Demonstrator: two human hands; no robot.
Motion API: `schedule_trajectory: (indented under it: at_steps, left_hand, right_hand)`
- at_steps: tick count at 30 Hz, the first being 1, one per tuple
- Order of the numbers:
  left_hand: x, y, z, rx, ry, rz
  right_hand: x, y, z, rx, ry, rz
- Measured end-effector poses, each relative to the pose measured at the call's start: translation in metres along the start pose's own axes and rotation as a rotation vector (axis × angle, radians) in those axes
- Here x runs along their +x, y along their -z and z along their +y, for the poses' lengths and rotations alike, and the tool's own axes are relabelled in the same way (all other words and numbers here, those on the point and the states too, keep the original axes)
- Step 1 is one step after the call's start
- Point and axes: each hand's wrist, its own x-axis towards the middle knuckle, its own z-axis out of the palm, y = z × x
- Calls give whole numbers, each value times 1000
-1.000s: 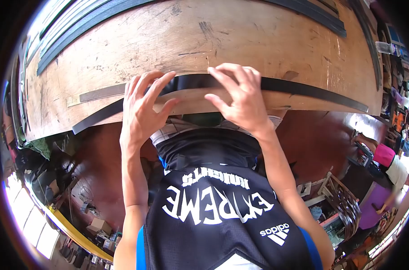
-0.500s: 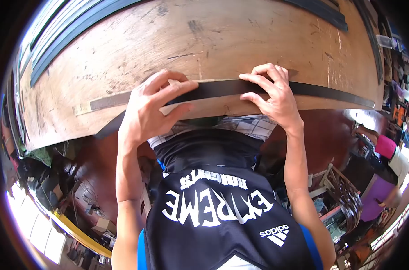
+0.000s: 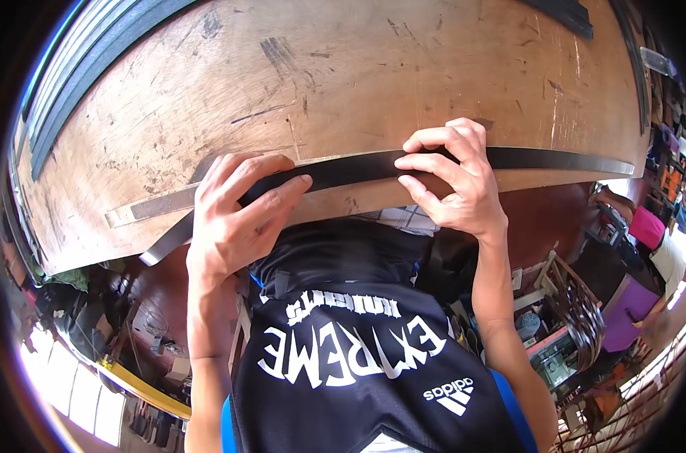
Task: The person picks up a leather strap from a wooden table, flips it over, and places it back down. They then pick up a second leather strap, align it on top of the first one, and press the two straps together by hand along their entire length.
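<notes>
A long black strip (image 3: 350, 171) lies along the near edge of the wooden table (image 3: 358, 83). My left hand (image 3: 241, 200) grips the strip between thumb and fingers, left of the middle. My right hand (image 3: 452, 170) pinches it right of the middle, with fingers curled over its far side. Beyond my left hand the strip's end (image 3: 169, 238) sticks out past the table edge. A thin ruler-like bar (image 3: 158, 205) lies under and beside the strip at the left.
Several dark strips (image 3: 94, 79) lie stacked at the table's far left. Another dark piece (image 3: 573, 16) is at the far right. A person in a pink and white top (image 3: 649, 226) is at the right, near a wooden rack (image 3: 558, 294).
My left hand has moved slightly left and nearer to me, and the strip's left end now hangs further out. My right hand has shifted slightly, still at the strip.
</notes>
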Motion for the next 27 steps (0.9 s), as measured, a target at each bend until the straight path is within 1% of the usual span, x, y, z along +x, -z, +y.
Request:
schedule_trajectory:
  at_steps: [7,10,15,27]
  left_hand:
    - [1,-2,1,-5,19,22]
    - [-2,-1,1,8,32,-5]
    - [-1,-4,0,-3,18,35]
    - [-5,-7,-7,-26,-7,40]
  right_hand:
    - [3,-1,-3,-23,4,-24]
    - [5,-3,-3,-26,25,-27]
    - [7,-4,0,-42,45,-41]
    - [15,-13,-5,15,90,-52]
